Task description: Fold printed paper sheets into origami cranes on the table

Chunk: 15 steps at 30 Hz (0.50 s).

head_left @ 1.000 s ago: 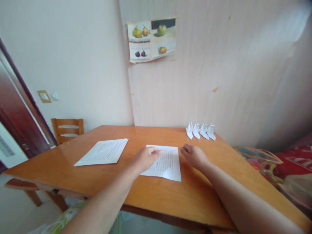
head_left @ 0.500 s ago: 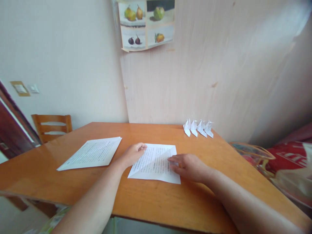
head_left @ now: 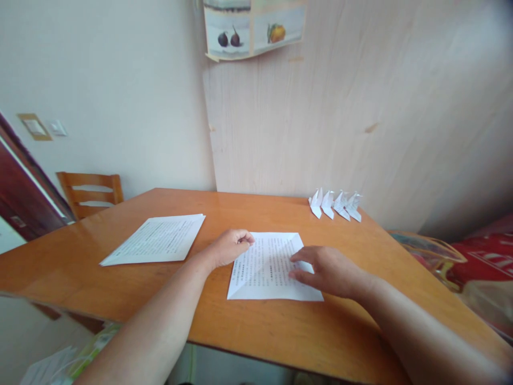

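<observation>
A creased sheet of printed paper (head_left: pixel 266 272) lies on the wooden table in front of me, with diagonal fold lines across it. My left hand (head_left: pixel 232 247) is closed at the sheet's upper left edge, its fingers curled and the thumb against them at the paper. On the right side of the sheet, my right hand (head_left: pixel 323 270) has its fingers and thumb apart, fingertips over the paper. The right hand hides part of the sheet's right edge.
A stack of printed sheets (head_left: pixel 160 239) rests to the left on the table (head_left: pixel 140 299). Several folded paper figures (head_left: pixel 334 205) stand in a row at the back right. Beyond the left end is a wooden chair (head_left: pixel 94 195); red and clear bags (head_left: pixel 489 256) are at the right.
My view has tilted down a little, so the table sits higher. The sheet has turned slightly and shifted right, its near edge now more level. The right hand's thumb and fingers remain spread.
</observation>
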Available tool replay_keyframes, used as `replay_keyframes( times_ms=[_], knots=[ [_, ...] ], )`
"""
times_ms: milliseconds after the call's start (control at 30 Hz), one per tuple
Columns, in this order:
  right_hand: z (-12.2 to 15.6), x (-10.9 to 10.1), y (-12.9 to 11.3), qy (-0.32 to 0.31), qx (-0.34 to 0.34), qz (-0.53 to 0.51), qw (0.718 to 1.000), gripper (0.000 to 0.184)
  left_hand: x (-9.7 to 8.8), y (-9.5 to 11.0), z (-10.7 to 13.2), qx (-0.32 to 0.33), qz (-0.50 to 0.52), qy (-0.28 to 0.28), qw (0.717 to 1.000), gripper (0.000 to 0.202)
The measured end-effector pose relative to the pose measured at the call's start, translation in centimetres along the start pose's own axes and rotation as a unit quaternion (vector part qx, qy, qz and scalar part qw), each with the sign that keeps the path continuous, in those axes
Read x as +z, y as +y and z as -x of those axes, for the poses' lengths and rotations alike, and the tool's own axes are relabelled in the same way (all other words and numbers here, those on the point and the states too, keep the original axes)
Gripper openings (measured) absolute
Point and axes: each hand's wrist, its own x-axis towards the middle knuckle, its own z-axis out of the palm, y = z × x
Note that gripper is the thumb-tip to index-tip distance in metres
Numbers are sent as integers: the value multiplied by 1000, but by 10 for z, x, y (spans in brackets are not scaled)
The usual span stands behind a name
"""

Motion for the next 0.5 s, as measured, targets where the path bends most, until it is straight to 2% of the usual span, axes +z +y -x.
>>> replay_keyframes(
  times_ms=[167,233,500],
  knots=[
    [4,-1,-11,-63,-60,-19,996,75,0,3,1,3,5,-6,1000,24],
    [5,-1,-14,-78,-59,-14,995,79,1,4,1,1,5,-12,1000,24],
    [7,-1,-21,-70,-52,-8,996,42,3,5,1,21,11,-36,999,19]
  ],
)
